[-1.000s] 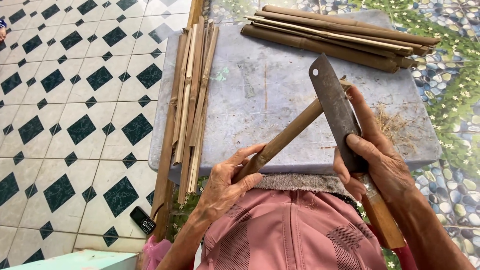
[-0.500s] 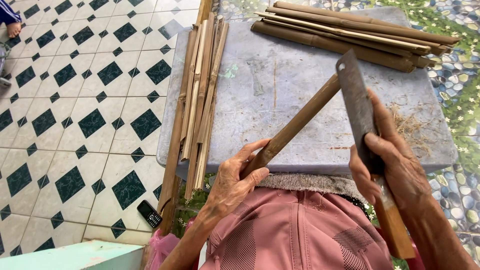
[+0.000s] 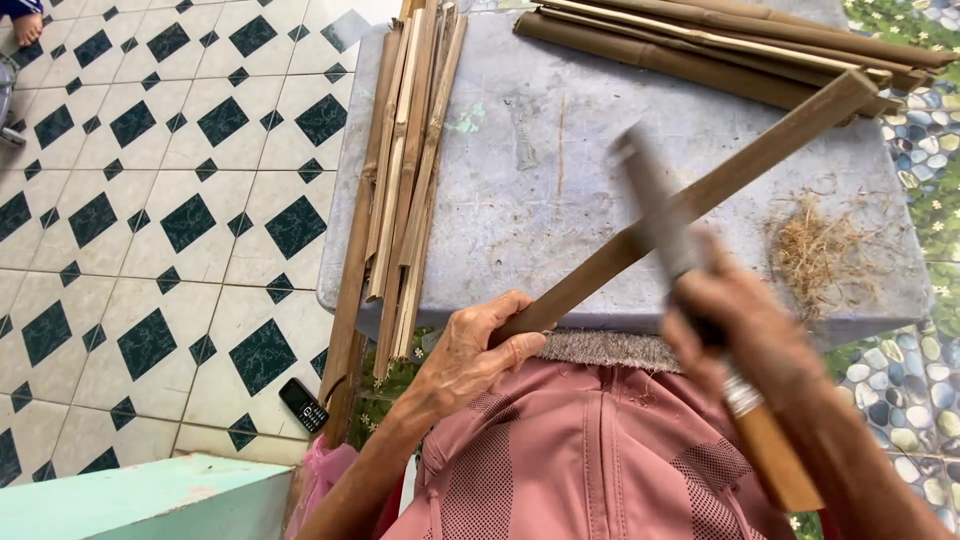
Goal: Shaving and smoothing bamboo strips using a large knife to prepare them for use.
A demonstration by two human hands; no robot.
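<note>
My left hand [image 3: 470,352] grips the near end of a long brown bamboo strip [image 3: 700,195] that slants up and to the right over a grey stone slab [image 3: 540,200]. My right hand [image 3: 745,335] holds a cleaver [image 3: 655,215] by its wooden handle. The blade is blurred with motion and lies against the middle of the strip. My knee in pink trousers [image 3: 590,450] sits below both hands, under a strip of grey cloth at the slab's near edge.
A bundle of split bamboo slats [image 3: 405,170] lies along the slab's left edge. More bamboo pieces [image 3: 720,45] rest across the far right. Loose fibre shavings [image 3: 820,250] lie at right. A small black phone [image 3: 302,405] is on the tiled floor.
The bamboo strip has been pushed farther out over the slab. The cleaver has dropped from upright beside the strip onto it, now blurred. The view has shifted left.
</note>
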